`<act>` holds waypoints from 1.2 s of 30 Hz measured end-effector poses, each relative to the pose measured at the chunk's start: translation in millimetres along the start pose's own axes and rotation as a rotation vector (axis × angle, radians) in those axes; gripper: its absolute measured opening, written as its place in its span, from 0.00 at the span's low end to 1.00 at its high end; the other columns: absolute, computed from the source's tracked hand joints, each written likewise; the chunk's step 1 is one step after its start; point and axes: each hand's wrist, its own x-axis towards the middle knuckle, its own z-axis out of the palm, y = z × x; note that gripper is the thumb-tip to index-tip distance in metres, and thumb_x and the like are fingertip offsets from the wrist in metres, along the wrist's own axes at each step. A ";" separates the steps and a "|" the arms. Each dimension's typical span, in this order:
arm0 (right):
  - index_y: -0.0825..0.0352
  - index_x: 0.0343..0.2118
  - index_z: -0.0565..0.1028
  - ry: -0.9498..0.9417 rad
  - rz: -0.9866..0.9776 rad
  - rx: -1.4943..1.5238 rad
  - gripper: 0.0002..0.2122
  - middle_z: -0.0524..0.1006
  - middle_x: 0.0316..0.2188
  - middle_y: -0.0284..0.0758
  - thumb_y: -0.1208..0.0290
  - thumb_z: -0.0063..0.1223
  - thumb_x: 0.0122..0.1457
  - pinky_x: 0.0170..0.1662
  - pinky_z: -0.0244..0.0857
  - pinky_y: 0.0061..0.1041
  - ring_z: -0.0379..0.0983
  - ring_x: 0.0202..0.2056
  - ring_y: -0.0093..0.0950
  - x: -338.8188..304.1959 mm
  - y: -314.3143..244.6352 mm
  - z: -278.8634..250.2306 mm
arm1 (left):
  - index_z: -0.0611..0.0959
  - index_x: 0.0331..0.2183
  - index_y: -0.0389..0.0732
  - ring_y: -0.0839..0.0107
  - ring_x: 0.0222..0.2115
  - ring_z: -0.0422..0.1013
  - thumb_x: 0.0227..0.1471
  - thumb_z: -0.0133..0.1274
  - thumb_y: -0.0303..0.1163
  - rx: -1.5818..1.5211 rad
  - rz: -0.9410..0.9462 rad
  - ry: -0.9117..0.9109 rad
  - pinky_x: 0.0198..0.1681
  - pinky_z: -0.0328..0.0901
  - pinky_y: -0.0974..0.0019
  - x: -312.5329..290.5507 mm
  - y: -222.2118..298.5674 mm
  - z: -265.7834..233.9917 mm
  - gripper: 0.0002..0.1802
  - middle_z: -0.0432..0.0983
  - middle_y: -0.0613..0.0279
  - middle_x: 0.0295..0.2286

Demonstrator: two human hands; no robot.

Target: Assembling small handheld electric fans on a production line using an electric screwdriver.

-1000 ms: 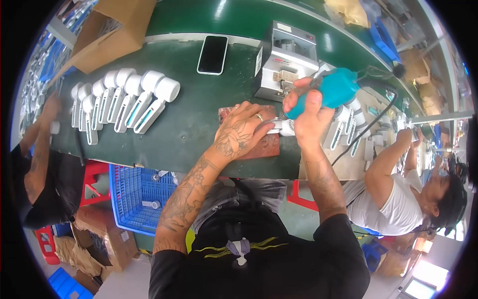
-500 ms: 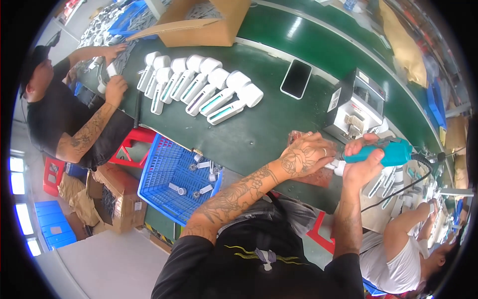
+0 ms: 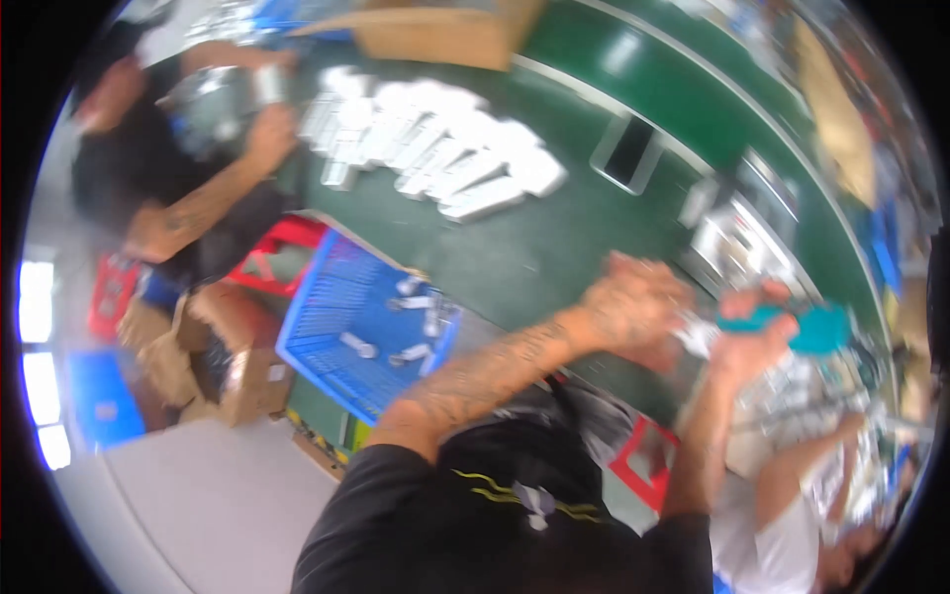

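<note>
Motion smears the whole picture. My right hand (image 3: 747,342) is wrapped around a corded teal electric screwdriver (image 3: 823,330), which lies roughly level with its front toward my left hand. My left hand (image 3: 638,305) is closed on a white plastic part (image 3: 697,335), held up against the front of the tool. The fingers cover most of that part, and the contact point is too blurred to make out. Below the hands, a reddish mat lies mostly hidden on the green bench (image 3: 495,267).
White round-headed devices (image 3: 426,139) stand in a row on the bench. Farther right are a phone (image 3: 629,153) and a small boxy machine (image 3: 747,233). A blue basket (image 3: 327,332) holds several white parts. Co-workers sit at left (image 3: 148,168) and right (image 3: 787,535).
The view has shifted and blurred, so the bench things appear farther right and mostly higher. Both hands keep their hold, with the screwdriver still against the white part.
</note>
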 end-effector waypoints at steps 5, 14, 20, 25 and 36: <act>0.72 0.43 0.70 -0.040 -0.024 -0.078 0.33 0.68 0.20 0.33 0.38 0.56 0.58 0.27 0.65 0.30 0.67 0.23 0.28 7.3 0.5 23.5 | 0.86 0.42 0.46 0.63 0.42 0.74 0.49 0.64 0.41 -0.046 -0.054 0.049 0.48 0.68 0.57 -9.7 -10.5 -10.2 0.18 0.81 0.66 0.43; 0.73 0.42 0.71 -0.082 -0.072 -0.056 0.23 0.71 0.19 0.34 0.50 0.50 0.67 0.26 0.65 0.26 0.70 0.21 0.27 8.9 -1.4 5.4 | 0.86 0.42 0.43 0.59 0.47 0.73 0.54 0.60 0.43 -0.104 -0.125 -0.072 0.56 0.65 0.56 1.2 -0.4 -4.9 0.18 0.80 0.63 0.43; 0.73 0.43 0.70 -0.123 -0.086 -0.059 0.23 0.71 0.20 0.34 0.51 0.51 0.67 0.26 0.65 0.26 0.70 0.21 0.26 5.2 3.8 7.9 | 0.86 0.40 0.41 0.59 0.40 0.74 0.48 0.66 0.38 -0.130 -0.063 0.028 0.47 0.70 0.57 1.0 -3.6 -0.1 0.17 0.81 0.61 0.39; 0.73 0.43 0.70 -0.134 -0.095 -0.038 0.23 0.71 0.20 0.34 0.51 0.51 0.67 0.26 0.65 0.26 0.70 0.21 0.26 5.0 6.4 6.6 | 0.86 0.41 0.43 0.60 0.42 0.72 0.53 0.60 0.43 -0.128 -0.087 -0.020 0.50 0.67 0.58 1.8 -3.7 -2.9 0.17 0.81 0.63 0.41; 0.73 0.44 0.69 -0.092 -0.021 -0.128 0.31 0.69 0.20 0.34 0.40 0.49 0.63 0.28 0.64 0.30 0.66 0.21 0.28 3.6 6.6 7.4 | 0.87 0.41 0.43 0.61 0.41 0.72 0.52 0.61 0.42 -0.122 -0.098 -0.018 0.49 0.67 0.58 0.6 -4.4 -1.6 0.17 0.81 0.63 0.39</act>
